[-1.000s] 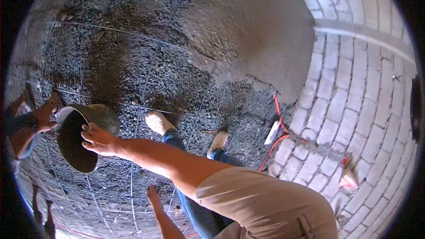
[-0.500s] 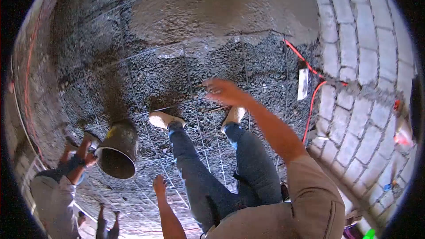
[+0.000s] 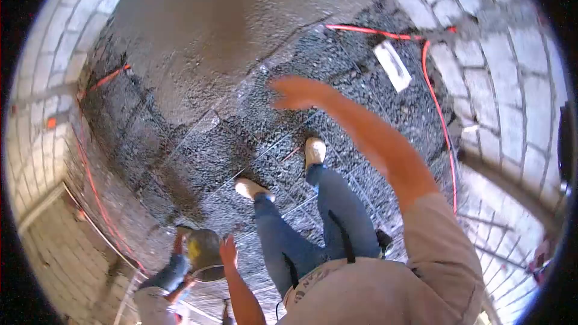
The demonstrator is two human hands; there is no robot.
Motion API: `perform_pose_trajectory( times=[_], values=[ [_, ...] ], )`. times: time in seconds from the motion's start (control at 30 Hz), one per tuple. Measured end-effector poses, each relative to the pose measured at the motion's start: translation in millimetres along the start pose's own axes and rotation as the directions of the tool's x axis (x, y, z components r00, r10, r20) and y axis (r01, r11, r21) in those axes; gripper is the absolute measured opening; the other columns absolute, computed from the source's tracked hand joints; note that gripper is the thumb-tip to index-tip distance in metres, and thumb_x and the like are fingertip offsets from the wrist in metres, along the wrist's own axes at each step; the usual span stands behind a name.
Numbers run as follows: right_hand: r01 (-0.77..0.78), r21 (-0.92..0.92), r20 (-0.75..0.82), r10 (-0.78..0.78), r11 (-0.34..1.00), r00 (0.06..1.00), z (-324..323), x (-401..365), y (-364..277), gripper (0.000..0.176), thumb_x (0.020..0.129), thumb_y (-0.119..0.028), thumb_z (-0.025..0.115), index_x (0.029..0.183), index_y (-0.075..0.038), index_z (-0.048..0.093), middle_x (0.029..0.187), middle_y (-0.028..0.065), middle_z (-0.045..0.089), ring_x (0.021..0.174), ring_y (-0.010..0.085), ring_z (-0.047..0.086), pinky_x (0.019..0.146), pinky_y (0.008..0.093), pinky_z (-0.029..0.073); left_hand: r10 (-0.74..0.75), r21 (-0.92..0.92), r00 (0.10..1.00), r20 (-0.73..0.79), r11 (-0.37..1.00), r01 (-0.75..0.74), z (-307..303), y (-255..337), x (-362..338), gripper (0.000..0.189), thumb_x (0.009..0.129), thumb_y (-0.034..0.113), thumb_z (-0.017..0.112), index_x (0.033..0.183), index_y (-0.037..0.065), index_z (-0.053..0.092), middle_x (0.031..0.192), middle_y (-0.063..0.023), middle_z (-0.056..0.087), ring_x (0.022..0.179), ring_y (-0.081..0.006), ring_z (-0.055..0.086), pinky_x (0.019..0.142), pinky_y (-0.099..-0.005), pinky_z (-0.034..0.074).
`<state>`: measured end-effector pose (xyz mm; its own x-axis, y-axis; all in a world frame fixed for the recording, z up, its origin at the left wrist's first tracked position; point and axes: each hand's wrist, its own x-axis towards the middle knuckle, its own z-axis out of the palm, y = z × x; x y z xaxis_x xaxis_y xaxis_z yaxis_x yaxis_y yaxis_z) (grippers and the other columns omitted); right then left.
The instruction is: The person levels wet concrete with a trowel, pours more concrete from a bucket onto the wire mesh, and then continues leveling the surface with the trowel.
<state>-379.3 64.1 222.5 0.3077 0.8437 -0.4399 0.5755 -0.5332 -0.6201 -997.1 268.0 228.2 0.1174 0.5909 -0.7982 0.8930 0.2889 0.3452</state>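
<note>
My right hand (image 3: 295,92) is stretched out over the gravel with its fingers apart, holding nothing. Below it the dark gravel bed (image 3: 277,135) is crossed by thin steel mesh bars, and my two pale shoes stand on it. Down at the left, my left hand (image 3: 229,251) has its fingers extended, right beside the rim of a dark bucket (image 3: 205,248) with a yellow mark. The fingers overlap the bucket's edge in this view. Another person (image 3: 161,283) has hands at the bucket's far side.
Wet concrete (image 3: 180,12) spreads across the gravel ahead. A flat pale rectangular trowel-like tool (image 3: 392,65) lies on the gravel at right, near an orange-red hose (image 3: 439,102). Block walls (image 3: 500,72) rise on both sides. Another red line (image 3: 96,177) runs along the left.
My view has turned, bringing the left wall into sight. The bucket and the other person now appear closer to my left hand. My right arm still reaches forward.
</note>
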Motion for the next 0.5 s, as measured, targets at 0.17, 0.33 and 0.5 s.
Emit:
perform_pose_trajectory(
  times=[0.17,0.33,0.5],
  values=[
    [0.491,-0.193,-0.294,-0.527,0.85,0.797,-192,73,-242,0.061,0.084,-0.044,0.057,0.129,-0.005,0.045,0.126,0.018,0.05,0.113,0.0323,0.05,0.096,0.0417,0.041,0.028,-0.067,1.0,-0.009,0.997,-0.029,-4,88,10,0.061,0.083,0.035,0.063,0.133,0.007,0.041,0.129,-0.0073,0.047,0.115,-0.028,0.048,0.092,-0.0429,0.043],
    [0.511,-0.415,-0.253,-0.635,0.753,0.73,-259,103,-352,0.055,0.084,-0.041,0.058,0.124,-0.004,0.049,0.117,0.0161,0.054,0.106,0.0284,0.053,0.091,0.0398,0.043,0.148,0.099,0.977,0.155,0.981,-0.164,7,108,19,0.063,0.084,0.039,0.061,0.132,0.003,0.041,0.119,-0.0109,0.052,0.101,-0.0252,0.054,0.079,-0.0384,0.046],
    [0.561,-0.394,-0.307,-0.679,0.728,0.666,-262,42,-400,0.05,0.085,-0.038,0.059,0.12,-0.004,0.052,0.109,0.0141,0.058,0.099,0.0246,0.056,0.087,0.0379,0.045,0.183,0.21,0.983,0.023,0.96,-0.184,-49,50,9,0.065,0.086,0.043,0.059,0.13,-0.001,0.042,0.109,-0.0144,0.058,0.087,-0.0223,0.061,0.067,-0.0339,0.05]
  ],
)
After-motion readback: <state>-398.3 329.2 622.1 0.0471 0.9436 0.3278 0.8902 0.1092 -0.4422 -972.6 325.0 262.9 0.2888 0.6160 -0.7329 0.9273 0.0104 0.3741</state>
